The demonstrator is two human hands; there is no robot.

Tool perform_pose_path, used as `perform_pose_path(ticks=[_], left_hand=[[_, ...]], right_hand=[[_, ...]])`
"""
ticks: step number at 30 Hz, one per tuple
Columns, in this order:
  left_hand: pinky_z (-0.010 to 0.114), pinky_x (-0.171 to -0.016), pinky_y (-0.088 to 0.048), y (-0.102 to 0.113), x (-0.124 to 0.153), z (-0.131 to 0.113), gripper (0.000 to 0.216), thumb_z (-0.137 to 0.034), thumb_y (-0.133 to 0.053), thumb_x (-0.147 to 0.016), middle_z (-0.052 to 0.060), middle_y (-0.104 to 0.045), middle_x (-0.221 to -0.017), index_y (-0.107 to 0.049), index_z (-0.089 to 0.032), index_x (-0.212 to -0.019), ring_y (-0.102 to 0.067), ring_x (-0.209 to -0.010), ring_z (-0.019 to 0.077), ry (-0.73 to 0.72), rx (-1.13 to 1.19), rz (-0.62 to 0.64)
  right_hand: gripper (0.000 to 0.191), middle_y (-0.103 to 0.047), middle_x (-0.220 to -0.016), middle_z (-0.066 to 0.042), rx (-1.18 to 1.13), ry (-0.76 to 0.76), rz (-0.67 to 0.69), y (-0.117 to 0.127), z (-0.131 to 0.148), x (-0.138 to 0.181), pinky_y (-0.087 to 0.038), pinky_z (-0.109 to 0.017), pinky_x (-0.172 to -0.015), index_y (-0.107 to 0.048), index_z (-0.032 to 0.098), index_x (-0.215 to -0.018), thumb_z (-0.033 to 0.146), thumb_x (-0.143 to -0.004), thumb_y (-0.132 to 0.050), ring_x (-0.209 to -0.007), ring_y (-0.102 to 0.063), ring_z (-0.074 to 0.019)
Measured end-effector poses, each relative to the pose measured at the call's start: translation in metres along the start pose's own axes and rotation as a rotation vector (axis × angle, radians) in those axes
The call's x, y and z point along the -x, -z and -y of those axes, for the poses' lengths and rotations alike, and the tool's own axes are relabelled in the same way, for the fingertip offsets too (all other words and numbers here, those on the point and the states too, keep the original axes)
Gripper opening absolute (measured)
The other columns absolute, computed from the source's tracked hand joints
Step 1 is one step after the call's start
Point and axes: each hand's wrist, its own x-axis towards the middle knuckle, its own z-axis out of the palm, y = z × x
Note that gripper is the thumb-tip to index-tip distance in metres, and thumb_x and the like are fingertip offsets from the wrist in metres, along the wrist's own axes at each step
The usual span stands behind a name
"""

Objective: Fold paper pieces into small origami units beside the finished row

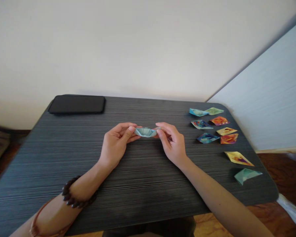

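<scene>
A pale blue-green folded paper boat (146, 132) is held level over the middle of the dark table (148, 184). Its left tip is pinched between the thumb and fingers of my left hand (117, 141). My right hand (172, 141) pinches the opposite tip the same way. The upper side of the boat spreads apart between the hands, showing its creased inside. Both tips are partly hidden by my fingers.
Several folded paper boats lie along the table's right side, among them an orange one (229, 138), a yellow one (239, 158) and a green one (247, 175). A black phone-like slab (77, 104) rests at the back left. A pale wall (138, 49) stands behind.
</scene>
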Motion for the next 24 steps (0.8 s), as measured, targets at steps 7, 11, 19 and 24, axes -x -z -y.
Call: perform_pose_path(ticks=[7,11,19,24], left_hand=[[0.036,-0.081,-0.057,0.003,0.0,-0.005,0.02,-0.03,-0.063,-0.082,0.006,-0.072,-0.095,-0.056,-0.017,-0.096,-0.069,-0.088,0.0194,-0.081,-0.064,0.082],[0.033,-0.081,-0.057,0.012,0.0,-0.008,0.021,-0.03,-0.066,-0.079,0.008,-0.07,-0.106,-0.061,-0.018,-0.095,-0.068,-0.09,0.0201,-0.16,-0.285,0.226],[0.028,-0.077,-0.054,0.03,-0.008,-0.008,0.014,-0.032,-0.073,-0.07,0.002,-0.073,-0.089,-0.073,-0.024,-0.081,-0.067,-0.075,0.0189,-0.314,-0.739,0.307],[0.029,-0.076,-0.054,0.029,-0.007,-0.007,0.014,-0.033,-0.072,-0.071,0.004,-0.073,-0.09,-0.068,-0.019,-0.071,-0.068,-0.077,0.0189,-0.273,-0.65,0.239]], right_hand=[[0.013,-0.068,-0.099,-0.005,0.187,0.228,0.212,0.012,0.007,-0.008,-0.052,-0.032,-0.085,-0.061,0.022,-0.098,0.022,-0.089,-0.052,-0.093,-0.064,-0.0156],[0.01,-0.069,-0.094,-0.004,0.218,0.231,0.234,0.016,0.001,-0.01,-0.052,-0.03,-0.082,-0.061,0.021,-0.093,0.024,-0.09,-0.053,-0.088,-0.065,-0.0148],[0.012,-0.068,-0.096,-0.003,0.289,0.206,0.327,0.022,-0.003,-0.012,-0.051,-0.03,-0.084,-0.061,0.022,-0.093,0.03,-0.091,-0.051,-0.089,-0.065,-0.0153],[0.013,-0.067,-0.092,-0.003,0.338,0.162,0.324,0.021,-0.002,-0.011,-0.049,-0.028,-0.079,-0.059,0.021,-0.091,0.029,-0.092,-0.049,-0.084,-0.063,-0.0147]])
